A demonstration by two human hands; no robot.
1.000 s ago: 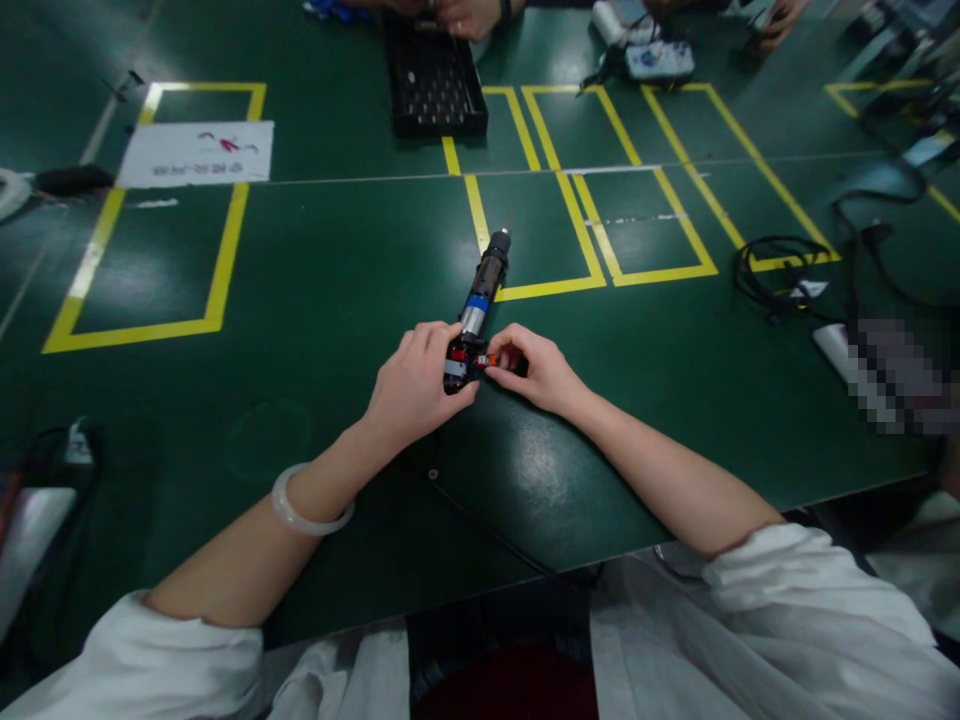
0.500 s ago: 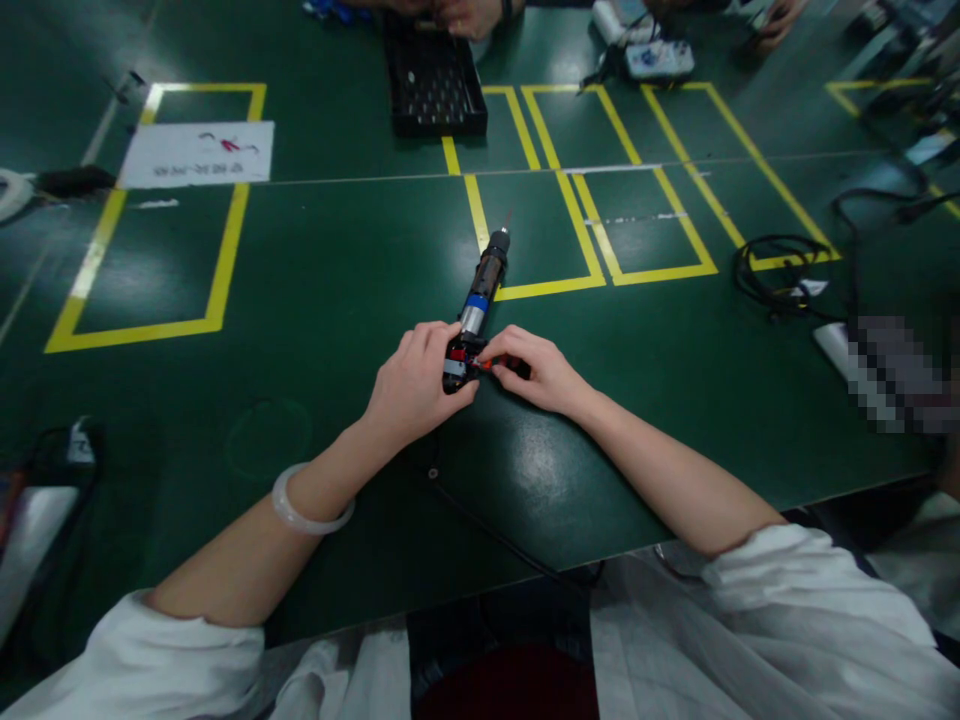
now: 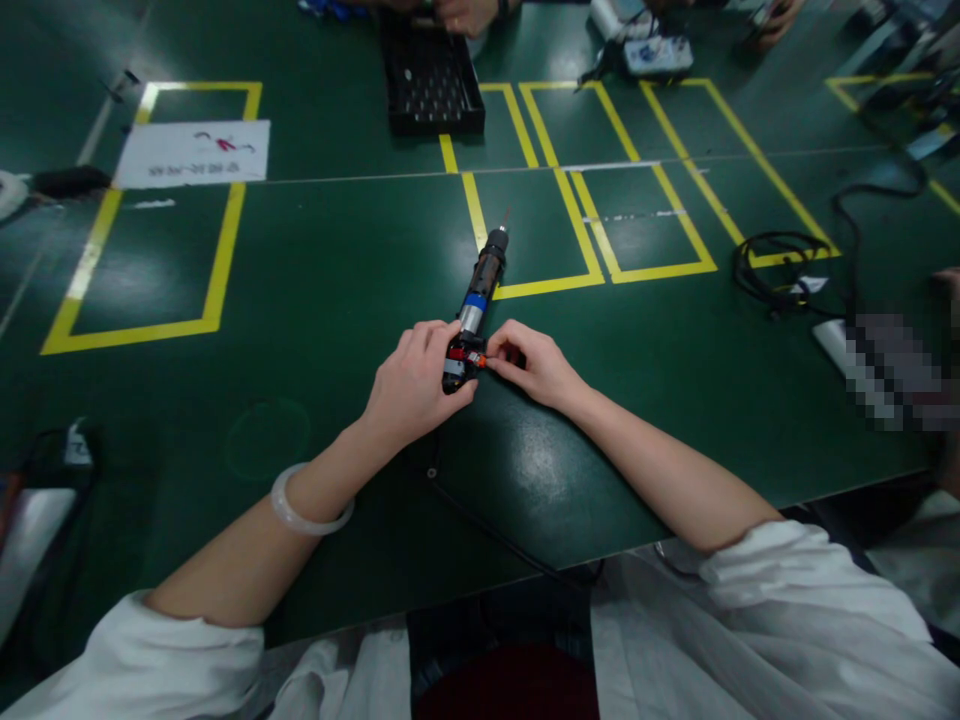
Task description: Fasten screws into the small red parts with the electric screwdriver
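An opened electric screwdriver [image 3: 474, 312] lies on the green table, its thin bit pointing away from me. Wrapped around its near end is my left hand [image 3: 412, 385], the thumb below and the fingers above. Red and grey parts show inside that end. My right hand [image 3: 531, 362] is closed in a pinch at the right side of the opening. Its thumb and forefinger meet at the end of a small orange-and-red part [image 3: 478, 359], whose kind is too small to make out. A black cord [image 3: 495, 535] runs from near the screwdriver towards the table's front edge.
A black tray [image 3: 437, 125] stands at the back, with another person's hand [image 3: 465, 15] over it. A white printed sheet [image 3: 193, 155] lies at the left. Coiled black cable [image 3: 780, 270] lies at the right. Yellow tape outlines [image 3: 551, 291] mark the table.
My right fingers have drawn back slightly to the right, exposing more of the orange-and-red part. My left hand and the screwdriver have stayed in place.
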